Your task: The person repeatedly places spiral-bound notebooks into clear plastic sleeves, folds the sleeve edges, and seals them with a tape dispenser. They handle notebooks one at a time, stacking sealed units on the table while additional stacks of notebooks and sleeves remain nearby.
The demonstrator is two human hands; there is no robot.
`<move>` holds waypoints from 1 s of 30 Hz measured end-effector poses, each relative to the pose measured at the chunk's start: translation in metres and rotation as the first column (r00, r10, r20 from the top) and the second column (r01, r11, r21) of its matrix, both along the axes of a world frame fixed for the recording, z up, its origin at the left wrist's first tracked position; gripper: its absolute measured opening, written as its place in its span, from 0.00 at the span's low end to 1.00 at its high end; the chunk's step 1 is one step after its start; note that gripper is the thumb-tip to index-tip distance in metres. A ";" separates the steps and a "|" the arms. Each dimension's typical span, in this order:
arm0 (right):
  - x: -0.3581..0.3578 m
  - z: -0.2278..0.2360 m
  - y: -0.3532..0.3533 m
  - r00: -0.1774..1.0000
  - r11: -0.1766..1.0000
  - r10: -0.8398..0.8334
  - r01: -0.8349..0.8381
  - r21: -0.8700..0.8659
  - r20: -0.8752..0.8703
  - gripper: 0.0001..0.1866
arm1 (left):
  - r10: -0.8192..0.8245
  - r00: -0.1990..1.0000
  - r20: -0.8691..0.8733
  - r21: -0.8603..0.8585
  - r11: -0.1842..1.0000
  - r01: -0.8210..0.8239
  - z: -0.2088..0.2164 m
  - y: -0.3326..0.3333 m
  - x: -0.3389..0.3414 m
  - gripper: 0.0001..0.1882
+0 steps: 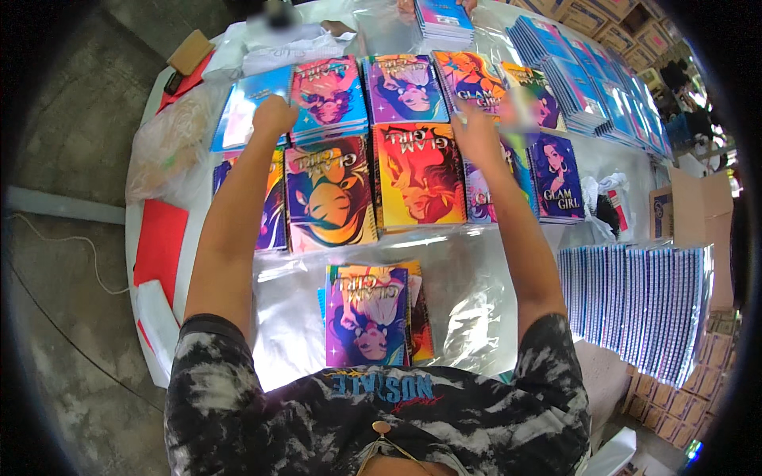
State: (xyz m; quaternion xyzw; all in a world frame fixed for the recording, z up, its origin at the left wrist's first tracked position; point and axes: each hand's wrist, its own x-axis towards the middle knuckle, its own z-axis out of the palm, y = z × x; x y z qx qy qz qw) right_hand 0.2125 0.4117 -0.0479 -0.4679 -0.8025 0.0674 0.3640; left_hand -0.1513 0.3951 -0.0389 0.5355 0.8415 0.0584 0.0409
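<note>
My left hand (274, 117) is closed at the right edge of a light-blue spiral notebook (238, 111), the back-left pile; its fingertips are partly hidden. Beside it lies a pile topped by a pink-and-blue notebook (329, 91). My right hand (476, 133) reaches over the piles, fingers apart, by the lower edge of an orange notebook (468, 67); no held thing shows. Left of that hand are a purple notebook (405, 87) and a red-and-yellow notebook (421, 178). Close to my body sits a small uneven pile with a purple-and-yellow cover (365, 317).
Blue notebook stacks (563, 79) fill the table's far right. A long row of spiral-bound books (635, 305) stands at right, near an open cardboard box (698, 206). Clear plastic (171, 143) and a red sheet (161, 238) lie left. Another person's hand (467, 5) holds a blue notebook stack (444, 20).
</note>
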 end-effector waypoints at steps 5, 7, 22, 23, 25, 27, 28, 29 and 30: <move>-0.026 -0.046 0.099 0.839 0.894 -0.296 0.411 -0.176 0.457 0.19 | -0.017 0.991 -0.133 0.079 0.997 0.028 -0.012 0.008 -0.017 0.16; -0.032 -0.033 0.094 0.834 0.885 -0.295 0.423 -0.195 0.467 0.18 | 0.051 0.996 -0.073 0.126 0.991 -0.041 0.038 -0.017 -0.006 0.15; -0.004 -0.048 -0.181 0.629 0.644 0.739 -0.765 0.022 0.242 0.17 | 0.289 0.582 0.760 0.109 0.827 -0.552 -0.054 -0.424 0.141 0.24; 0.003 -0.075 -0.196 0.517 0.566 0.781 -0.823 -0.046 0.351 0.17 | 0.279 0.618 0.735 0.166 0.810 -0.563 -0.027 -0.410 0.141 0.23; 0.005 -0.063 -0.212 0.506 0.558 0.809 -0.821 -0.119 0.299 0.18 | 0.003 0.790 0.613 0.386 0.871 -0.303 -0.006 -0.397 0.143 0.24; 0.008 -0.050 -0.189 0.577 0.646 0.733 -0.757 -0.101 0.360 0.20 | -0.262 0.842 0.471 0.325 0.939 0.111 -0.004 -0.382 0.165 0.30; 0.010 -0.042 -0.158 0.648 0.729 0.633 -0.683 -0.045 0.424 0.22 | -0.331 0.845 0.421 0.230 0.940 0.253 -0.008 -0.377 0.178 0.32; 0.010 -0.032 -0.121 0.703 0.796 0.520 -0.604 0.022 0.485 0.24 | -0.402 0.835 0.375 0.132 0.915 0.381 -0.019 -0.374 0.188 0.33; 0.017 -0.012 -0.078 0.778 0.957 0.259 -0.288 -0.042 0.572 0.23 | -0.400 0.865 0.304 0.077 0.915 0.396 -0.029 -0.377 0.195 0.34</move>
